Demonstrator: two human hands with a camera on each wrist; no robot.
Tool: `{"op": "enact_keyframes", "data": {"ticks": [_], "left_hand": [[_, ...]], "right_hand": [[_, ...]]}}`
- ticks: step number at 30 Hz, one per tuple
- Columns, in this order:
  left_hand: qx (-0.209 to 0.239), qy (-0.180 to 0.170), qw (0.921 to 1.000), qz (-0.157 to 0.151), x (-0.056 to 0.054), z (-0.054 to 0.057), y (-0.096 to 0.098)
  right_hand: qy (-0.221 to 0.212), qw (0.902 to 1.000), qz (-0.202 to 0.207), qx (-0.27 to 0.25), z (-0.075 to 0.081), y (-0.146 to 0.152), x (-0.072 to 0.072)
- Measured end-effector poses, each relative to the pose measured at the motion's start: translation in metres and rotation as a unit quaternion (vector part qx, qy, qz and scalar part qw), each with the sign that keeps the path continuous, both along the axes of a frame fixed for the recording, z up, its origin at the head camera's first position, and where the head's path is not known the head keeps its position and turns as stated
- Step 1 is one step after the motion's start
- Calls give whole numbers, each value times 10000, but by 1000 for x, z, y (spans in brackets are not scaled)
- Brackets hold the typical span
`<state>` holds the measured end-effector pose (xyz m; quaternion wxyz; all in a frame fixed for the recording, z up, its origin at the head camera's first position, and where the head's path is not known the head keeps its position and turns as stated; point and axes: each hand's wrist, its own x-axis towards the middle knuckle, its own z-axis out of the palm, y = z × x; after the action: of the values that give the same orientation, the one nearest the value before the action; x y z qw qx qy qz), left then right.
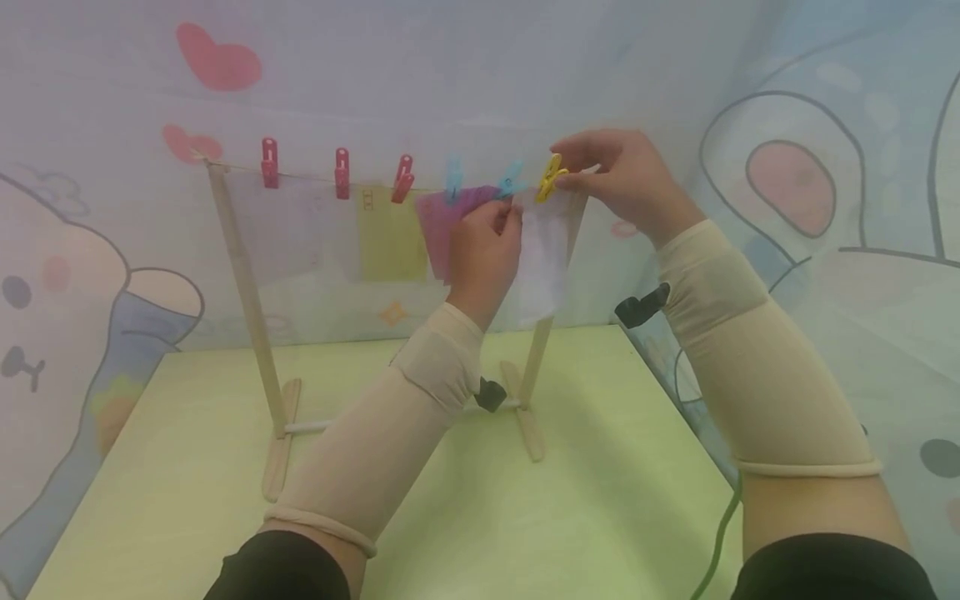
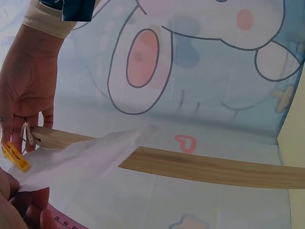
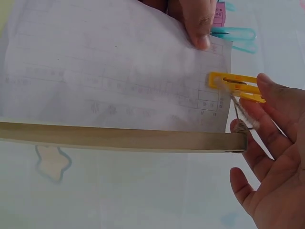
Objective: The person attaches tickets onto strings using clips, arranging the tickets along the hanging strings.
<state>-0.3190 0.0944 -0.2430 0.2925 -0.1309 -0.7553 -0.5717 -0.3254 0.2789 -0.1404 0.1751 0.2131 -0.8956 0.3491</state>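
My left hand (image 1: 483,258) pinches a white sheet of printed paper (image 1: 544,262) by its upper edge, just under the string. At the sheet's other top corner, my right hand (image 1: 633,175) holds a yellow clothespin (image 1: 551,178) between thumb and fingers. The right wrist view shows the clothespin's jaws over the paper's edge and the string, beside the top of a wooden post (image 3: 124,138). Left of the sheet hangs a purple slip (image 1: 437,223), partly hidden behind my left hand. Two light blue clothespins (image 1: 453,179) sit on the string there.
The string runs between two wooden posts (image 1: 251,308) standing on a pale yellow table (image 1: 600,517). Three red clothespins (image 1: 342,173) are clipped along its left half, with a yellow-green paper (image 1: 390,237) hanging below. A white rod (image 1: 307,427) joins the posts low down. A cartoon-printed cloth surrounds the table.
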Motion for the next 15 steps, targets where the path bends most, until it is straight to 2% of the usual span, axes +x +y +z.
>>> {"op": "enact_keyframes", "data": {"ticks": [3, 9, 12, 15], "left_hand": [[56, 78, 9999, -39, -1, -2, -2], [-9, 69, 9998, -174, 0, -12, -10], [-153, 91, 9995, -252, 3, -22, -18], [-339, 130, 9991, -233, 12, -40, -32]], "right_hand": [[-85, 9999, -70, -3, -2, 1, -1], [-44, 9998, 138, -170, -7, 6, -1], [86, 9997, 78, -202, -13, 9, 2], [301, 9991, -205, -199, -26, 11, 7]]}}
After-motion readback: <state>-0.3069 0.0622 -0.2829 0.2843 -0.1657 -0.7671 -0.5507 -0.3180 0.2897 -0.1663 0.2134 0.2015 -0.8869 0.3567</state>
